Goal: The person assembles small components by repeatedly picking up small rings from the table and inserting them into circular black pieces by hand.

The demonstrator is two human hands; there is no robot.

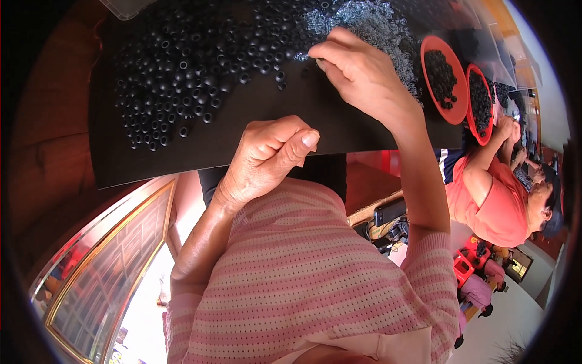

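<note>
My right hand [357, 76] reaches over a black mat [254, 130], its fingertips pinched together at the near edge of a heap of small silver washers [364, 24]. Whatever is between the fingertips is too small to make out. My left hand [270, 158] hovers at the mat's near edge, curled into a loose fist with the thumb laid over the fingers; nothing shows inside it. A wide scatter of small black rubber rings [182, 67] covers the left half of the mat, apart from both hands.
Two orange bowls [454, 103] [485, 130] filled with black rings stand at the right of the mat. Another person in a coral shirt [491, 203] works beside them. A clear plastic container [124, 7] sits at the far left corner. My pink striped top fills the lower view.
</note>
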